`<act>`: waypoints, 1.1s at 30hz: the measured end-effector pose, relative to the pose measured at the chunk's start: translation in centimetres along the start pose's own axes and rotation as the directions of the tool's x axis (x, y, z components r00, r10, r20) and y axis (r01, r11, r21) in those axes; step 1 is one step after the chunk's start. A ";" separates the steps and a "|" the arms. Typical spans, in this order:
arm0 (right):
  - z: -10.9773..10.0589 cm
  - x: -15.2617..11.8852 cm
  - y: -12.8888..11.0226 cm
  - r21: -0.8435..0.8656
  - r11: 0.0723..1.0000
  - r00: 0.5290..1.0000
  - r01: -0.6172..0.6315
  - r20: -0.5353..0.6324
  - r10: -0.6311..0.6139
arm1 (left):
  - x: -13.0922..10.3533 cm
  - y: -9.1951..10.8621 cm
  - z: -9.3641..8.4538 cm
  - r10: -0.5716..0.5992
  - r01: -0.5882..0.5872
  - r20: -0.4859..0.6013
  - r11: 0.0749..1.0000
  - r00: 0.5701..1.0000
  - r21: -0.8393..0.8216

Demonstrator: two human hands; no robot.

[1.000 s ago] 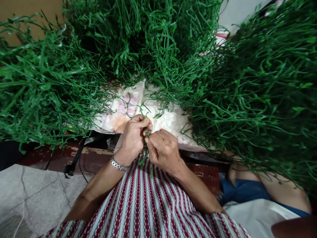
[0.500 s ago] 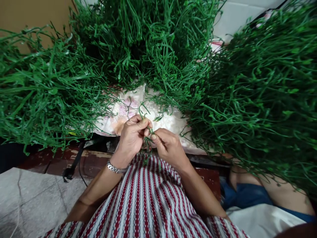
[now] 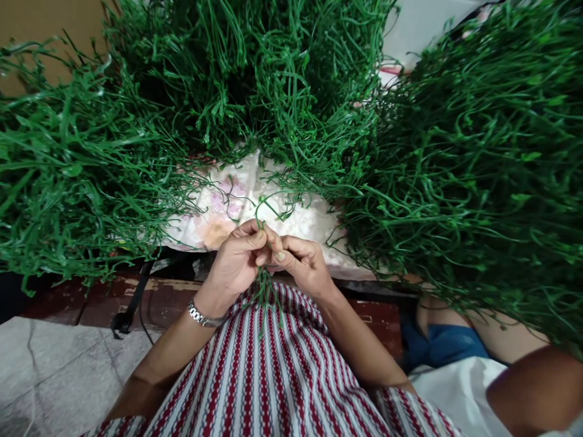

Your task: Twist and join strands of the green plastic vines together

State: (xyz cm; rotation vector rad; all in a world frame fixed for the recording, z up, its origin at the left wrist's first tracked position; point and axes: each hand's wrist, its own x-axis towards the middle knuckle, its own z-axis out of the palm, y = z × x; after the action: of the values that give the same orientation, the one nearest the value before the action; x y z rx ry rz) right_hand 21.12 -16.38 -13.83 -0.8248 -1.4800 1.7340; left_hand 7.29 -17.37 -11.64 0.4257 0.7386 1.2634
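Note:
My left hand point(image 3: 235, 261), with a metal watch at the wrist, and my right hand point(image 3: 303, 262) meet at the fingertips over my lap. Both pinch a small bunch of thin green stems point(image 3: 263, 285) that hangs down between them onto my red and white striped garment point(image 3: 268, 370). A few stem tips curl up above the fingers. The part of the bunch inside my fingers is hidden.
Big heaps of the same green stems lie on the left point(image 3: 77, 164), at the back point(image 3: 273, 79) and on the right point(image 3: 478, 164). A pale floral cloth point(image 3: 228, 206) lies in front of my hands. Another person's leg and arm point(image 3: 528, 376) show at the lower right.
My hands have stayed together on the bunch, with the fingers working and the right hand closing in on the left. The view has shifted a little; another person's arm has come in at the lower right.

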 end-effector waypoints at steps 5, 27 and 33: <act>-0.3 0.0 0.1 0.009 0.991 0.984 0.136 0.119 -0.136 | -0.6 0.3 0.5 -0.078 0.078 0.023 0.997 0.997 -0.006; -1.6 -0.2 -3.1 -0.600 0.699 0.857 0.389 -0.044 -0.514 | -0.2 2.0 -0.5 0.196 -0.185 -0.106 0.977 0.975 0.104; 0.7 0.3 -2.3 -0.784 0.543 0.872 0.301 -0.004 -0.489 | 0.6 0.8 -0.2 0.279 -0.261 -0.213 0.959 0.936 0.107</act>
State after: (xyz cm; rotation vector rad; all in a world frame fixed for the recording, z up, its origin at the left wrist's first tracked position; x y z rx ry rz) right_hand 20.60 -16.32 -11.49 -0.9430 -2.0684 0.5803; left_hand 6.64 -16.57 -11.41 0.4622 0.9481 1.5639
